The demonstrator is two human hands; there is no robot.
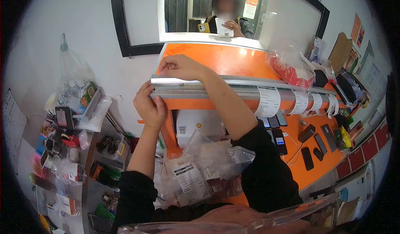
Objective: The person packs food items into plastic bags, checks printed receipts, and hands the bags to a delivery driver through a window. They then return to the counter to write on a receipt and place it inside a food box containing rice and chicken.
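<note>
A long silver metal rail (179,91) runs along the front edge of the orange counter top (225,59). At its left end, my left hand (148,105) is wrapped round the corner, its thumb against the rail. Just above and to the right, my right hand (182,67) rests over the raised metal strip (171,80) with its fingers curled down; what they hold, if anything, is hidden. Several printed paper slips (267,102) hang from the rail to the right. Plastic bags with a printed label (192,182) lie beneath my forearms.
Beyond the window opening stands a person (228,13) with a paper and a yellow phone. Phones and dark devices (307,158) lie on the lower orange desk at right. A red and clear plastic bag (291,69) sits on the counter. Cluttered shelves (89,167) stand at left.
</note>
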